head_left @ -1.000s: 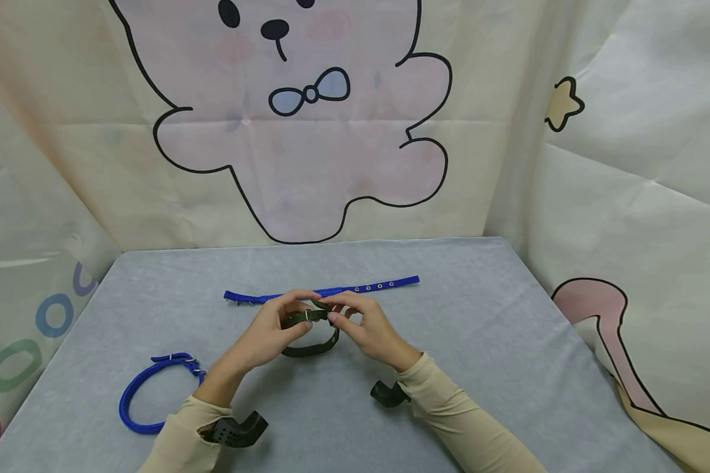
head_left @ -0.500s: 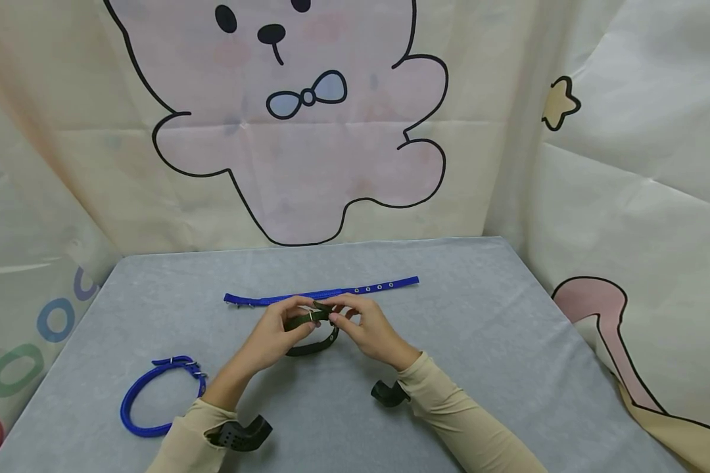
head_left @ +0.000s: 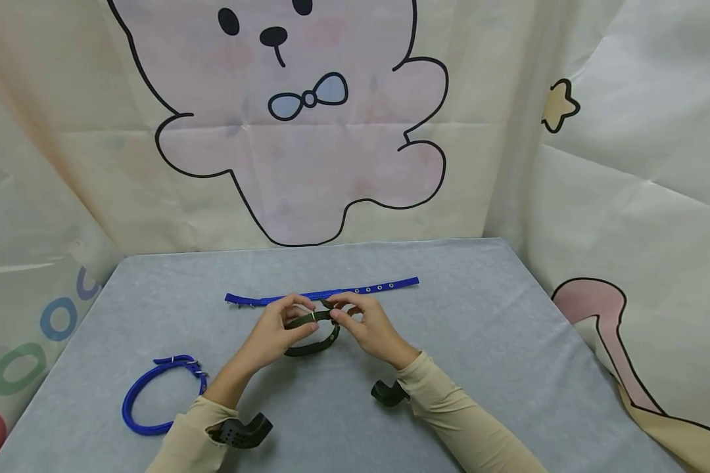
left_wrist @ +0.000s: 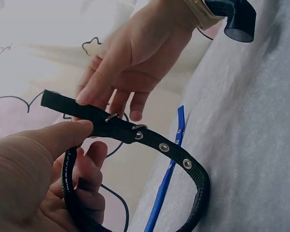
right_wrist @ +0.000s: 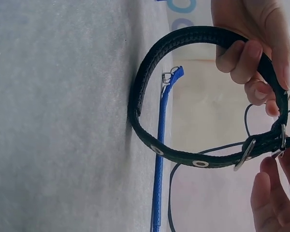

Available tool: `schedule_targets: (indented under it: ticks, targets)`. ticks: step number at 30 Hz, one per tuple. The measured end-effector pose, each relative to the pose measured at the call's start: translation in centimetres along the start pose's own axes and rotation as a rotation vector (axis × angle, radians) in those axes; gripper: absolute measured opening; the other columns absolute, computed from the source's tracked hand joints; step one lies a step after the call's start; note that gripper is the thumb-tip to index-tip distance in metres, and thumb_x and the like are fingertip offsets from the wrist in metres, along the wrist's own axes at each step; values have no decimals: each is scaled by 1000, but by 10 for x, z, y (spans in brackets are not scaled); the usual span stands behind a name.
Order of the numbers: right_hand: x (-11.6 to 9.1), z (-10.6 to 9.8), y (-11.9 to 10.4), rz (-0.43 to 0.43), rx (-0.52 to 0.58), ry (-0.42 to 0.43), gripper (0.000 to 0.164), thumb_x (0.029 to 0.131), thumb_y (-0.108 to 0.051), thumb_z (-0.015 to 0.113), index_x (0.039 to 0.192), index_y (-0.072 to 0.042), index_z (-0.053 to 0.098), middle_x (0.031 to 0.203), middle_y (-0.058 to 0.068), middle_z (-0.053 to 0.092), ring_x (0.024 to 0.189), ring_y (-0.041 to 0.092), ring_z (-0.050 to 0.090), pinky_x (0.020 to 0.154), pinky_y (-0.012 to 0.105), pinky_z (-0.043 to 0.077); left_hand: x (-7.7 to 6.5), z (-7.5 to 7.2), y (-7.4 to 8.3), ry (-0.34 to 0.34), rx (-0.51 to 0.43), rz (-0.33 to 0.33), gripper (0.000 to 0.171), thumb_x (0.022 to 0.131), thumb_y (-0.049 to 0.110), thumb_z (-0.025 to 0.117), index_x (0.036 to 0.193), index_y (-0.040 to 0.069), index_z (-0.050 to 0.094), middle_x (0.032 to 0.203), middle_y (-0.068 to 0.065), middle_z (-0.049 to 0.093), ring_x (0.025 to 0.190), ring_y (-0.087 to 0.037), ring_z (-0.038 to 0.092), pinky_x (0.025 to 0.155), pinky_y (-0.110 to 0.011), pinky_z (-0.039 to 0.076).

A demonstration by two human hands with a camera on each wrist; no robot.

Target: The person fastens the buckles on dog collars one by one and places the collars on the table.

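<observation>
A dark green collar [head_left: 310,348], bent into a ring with metal eyelets, is held up over the table by both hands. My left hand [head_left: 277,332] pinches its padded band beside the metal buckle [head_left: 313,316], thumb on the near side and fingers behind. Opposite, my right hand [head_left: 367,326] pinches the strap near the buckle between thumb and fingers. In the left wrist view the strap's free tail [left_wrist: 55,102] sticks out past the right thumb. A metal D-ring [right_wrist: 245,155] hangs beside the buckle in the right wrist view.
Behind the hands a blue collar [head_left: 384,286] with eyelets lies stretched out on the grey cloth-covered table [head_left: 479,328]. Another blue collar [head_left: 131,401], closed in a ring, lies at the left, partly behind the left sleeve. Printed curtains [head_left: 307,157] stand around the table.
The left hand has shifted slightly right with the green collar, and the strap's tail by the fingertips has moved a little right. The right hand stays almost in place.
</observation>
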State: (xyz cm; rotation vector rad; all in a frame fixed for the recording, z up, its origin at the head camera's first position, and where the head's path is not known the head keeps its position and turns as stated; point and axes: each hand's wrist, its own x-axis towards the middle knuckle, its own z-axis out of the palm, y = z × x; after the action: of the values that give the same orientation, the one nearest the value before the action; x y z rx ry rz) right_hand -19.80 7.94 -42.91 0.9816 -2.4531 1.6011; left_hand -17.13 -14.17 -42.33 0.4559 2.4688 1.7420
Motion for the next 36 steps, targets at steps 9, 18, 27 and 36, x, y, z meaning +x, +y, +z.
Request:
schedule_targets:
  ticks: [9, 18, 27, 36]
  targets:
    - [1, 1, 0, -44, 12, 27, 26, 101, -10, 61, 126, -5, 67, 120, 13, 72, 111, 26, 65, 88, 32, 54, 2, 2, -3, 17, 27, 32, 30, 92, 20, 76, 115, 6, 65, 97, -11, 73, 78, -14, 64, 68, -26, 50]
    - [-2, 1, 0, -16, 32, 15, 22, 101, -12, 62, 120, -4, 67, 116, 12, 72, 108, 23, 64, 88, 32, 53, 0, 2, -7, 66, 53, 51, 24, 90, 18, 78, 111, 11, 69, 100, -7, 73, 92, -15, 65, 82, -30, 51]
    - [-2, 3, 3, -60, 30, 70, 28, 100, -10, 63, 126, -1, 67, 114, 17, 74, 108, 25, 68, 88, 32, 55, 0, 2, -9, 53, 28, 46, 26, 89, 16, 79, 111, 9, 68, 93, -10, 73, 77, -14, 63, 67, -26, 50]
    - [-2, 3, 1, -16, 22, 53, 25, 102, -18, 62, 123, -10, 73, 115, 8, 73, 106, 17, 64, 89, 32, 55, 0, 3, -7, 76, 36, 54, 24, 89, 13, 78, 110, 7, 69, 94, -8, 75, 83, -12, 67, 73, -25, 52]
